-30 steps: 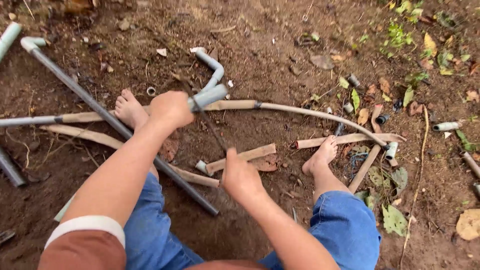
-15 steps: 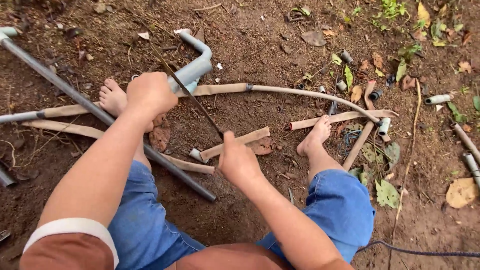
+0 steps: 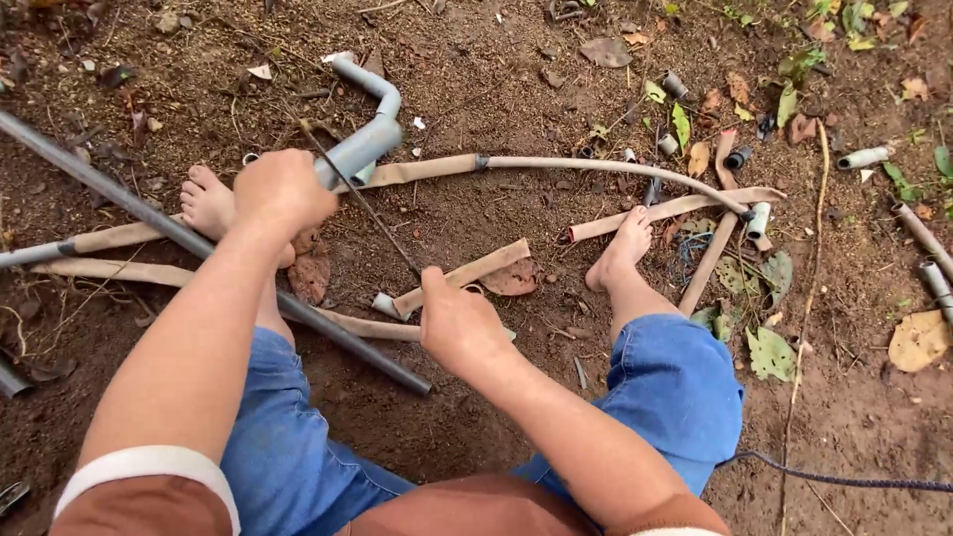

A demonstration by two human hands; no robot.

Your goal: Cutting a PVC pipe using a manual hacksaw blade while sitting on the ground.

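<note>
Even, soft daylight, likely overcast or open shade; no hard sun patches on the soil (image 3: 496,60). Shadows faint and short, pooled under the legs. No glare; mild sheen on the bent grey pipe (image 3: 369,139). Centre sharp; near forearms slightly soft. Wide-angle stretch toward corners, though the blur there is hard to judge.

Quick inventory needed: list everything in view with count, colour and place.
Bent pipe: one, grey, gripped at its lower end by the left hand.
Thin rod: one, dark, running from the bent pipe down to the right hand.
Long pipe: one, dark grey, slanting over the soil under the left arm.
Flat hose strips: several, tan, across the middle ground.
Short pipe offcuts: several, grey, scattered right.
Dry leaves: many, brown and green, mostly right.
Cord: one, dark, bottom right.
Left hand: closed on the bent pipe.
Right hand: closed on the thin rod.
Bare feet: two, on soil.
</note>
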